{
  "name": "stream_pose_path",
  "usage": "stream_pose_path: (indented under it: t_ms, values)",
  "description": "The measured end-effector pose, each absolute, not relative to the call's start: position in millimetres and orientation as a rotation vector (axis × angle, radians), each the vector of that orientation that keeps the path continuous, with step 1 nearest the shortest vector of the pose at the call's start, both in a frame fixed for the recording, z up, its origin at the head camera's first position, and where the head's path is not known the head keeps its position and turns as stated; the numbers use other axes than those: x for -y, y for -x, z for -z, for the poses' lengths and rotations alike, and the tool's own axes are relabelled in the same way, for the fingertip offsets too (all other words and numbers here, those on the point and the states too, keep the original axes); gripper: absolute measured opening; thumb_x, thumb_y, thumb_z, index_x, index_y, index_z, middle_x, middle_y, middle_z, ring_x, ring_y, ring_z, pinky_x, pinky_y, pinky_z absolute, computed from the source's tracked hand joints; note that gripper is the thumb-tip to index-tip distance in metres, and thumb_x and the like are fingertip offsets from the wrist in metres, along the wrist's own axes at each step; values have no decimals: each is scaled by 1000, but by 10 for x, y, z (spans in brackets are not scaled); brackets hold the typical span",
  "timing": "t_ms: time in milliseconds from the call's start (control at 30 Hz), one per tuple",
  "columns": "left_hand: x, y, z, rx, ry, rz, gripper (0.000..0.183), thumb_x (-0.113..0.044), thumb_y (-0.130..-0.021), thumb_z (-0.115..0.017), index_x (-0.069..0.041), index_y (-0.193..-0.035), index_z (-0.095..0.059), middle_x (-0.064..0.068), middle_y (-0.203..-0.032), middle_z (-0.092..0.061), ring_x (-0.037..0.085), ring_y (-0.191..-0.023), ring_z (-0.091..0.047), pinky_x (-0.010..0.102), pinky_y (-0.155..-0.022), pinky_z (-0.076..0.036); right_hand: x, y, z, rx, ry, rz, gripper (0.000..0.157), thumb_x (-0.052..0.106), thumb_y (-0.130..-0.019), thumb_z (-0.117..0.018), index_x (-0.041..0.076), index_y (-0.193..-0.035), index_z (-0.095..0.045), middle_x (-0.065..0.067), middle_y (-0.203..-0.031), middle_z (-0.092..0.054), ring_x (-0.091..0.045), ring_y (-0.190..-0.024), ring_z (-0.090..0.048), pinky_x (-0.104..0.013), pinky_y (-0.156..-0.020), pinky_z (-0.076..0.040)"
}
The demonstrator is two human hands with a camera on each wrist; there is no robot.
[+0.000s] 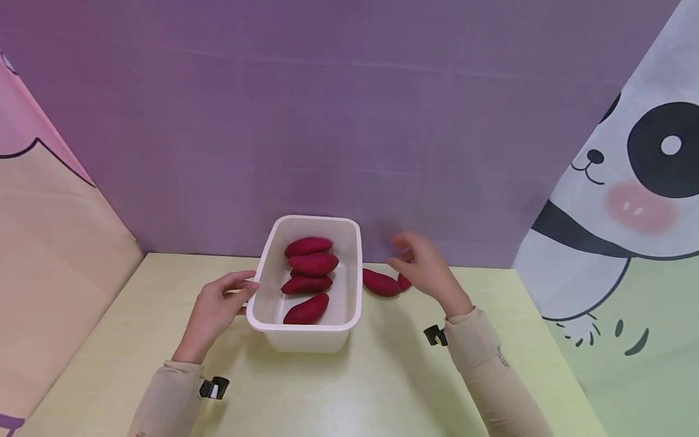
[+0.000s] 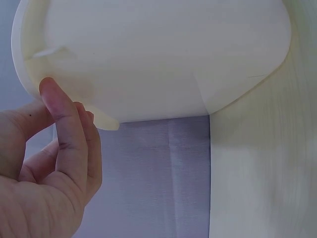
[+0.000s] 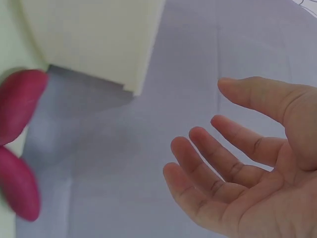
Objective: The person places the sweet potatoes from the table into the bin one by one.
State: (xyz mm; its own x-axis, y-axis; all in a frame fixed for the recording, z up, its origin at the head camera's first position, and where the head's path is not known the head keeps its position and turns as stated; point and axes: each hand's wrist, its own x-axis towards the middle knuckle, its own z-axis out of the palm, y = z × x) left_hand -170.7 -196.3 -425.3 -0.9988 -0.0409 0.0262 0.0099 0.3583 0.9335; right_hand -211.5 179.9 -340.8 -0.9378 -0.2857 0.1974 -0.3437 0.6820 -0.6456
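Here, a purple backdrop [image 1: 327,121] walls the table [image 1: 338,400] behind the white bin [image 1: 306,341].

Long sleeves of beige fabric cover both forearms. Left sleeve [image 1: 169,397]: light folds, ending in a gathered edge at the wrist; a small mark of illegible form lies near the lower frame border. Right sleeve [image 1: 491,376]: smoother wrist band [image 1: 474,340] with a distinct rear edge, creased fabric behind it, and a small dark printed marking [image 1: 503,358], too small to read, on the outer side. Each wrist carries a compact black unit on its inner side. Left wrist camera [image 1: 220,386]: angular housing with a whitish patch. Right wrist camera [image 1: 434,335]: angular housing with a yellow-green patch. Left grip [image 1: 218,300] and right grip [image 1: 428,267]: bare, with slender fingers and creases at the finger joints.
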Motion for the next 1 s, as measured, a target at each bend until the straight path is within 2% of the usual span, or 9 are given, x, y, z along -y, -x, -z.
stream_pose_path:
  t_ms: [267, 467, 767, 1000]
  values:
    - [1967, 1711, 4256, 2542, -23, 1762, 44, -26, -98, -67, -3, -136, -60, 21, -119, -63, 28, -95, -69, 29, -71, -61, -2099, 1825, 3768, 2770, -445, -1088, 32, 9, -90, -74, 1, -119, -63, -11, -111, -66, -29, -97, -65, -48, -84, -55]
    - [1973, 1709, 4261, 2537, -7, 1749, 44, -26, -98, -68, -3, -135, -61, 21, -120, -64, 28, -95, -69, 29, -70, -61, -2220, 1782, 4056, 2751, -405, -1121, 33, 7, -90, -74, 1, -121, -64, -15, -115, -66, -34, -100, -65, -49, -85, -56]
    - [1970, 1709, 4262, 2545, -20, 1749, 45, -26, -98, -67, -3, -136, -60, 21, -120, -63, 28, -96, -69, 30, -71, -61, -2280, 1894, 4355, 2693, -399, -1214, 36, 4, -89, -74, -1, -123, -63, -20, -118, -63, -39, -100, -64, -56, -86, -54]
    - [1966, 1708, 4247, 2545, -31, 1764, 44, -25, -98, -67, -3, -136, -60, 21, -119, -63, 26, -94, -69, 29, -71, -61, -2278, 2108, 4587, 2651, -411, -1249, 38, 1, -87, -74, -7, -122, -61, -25, -118, -62, -42, -97, -63, -52, -83, -56]
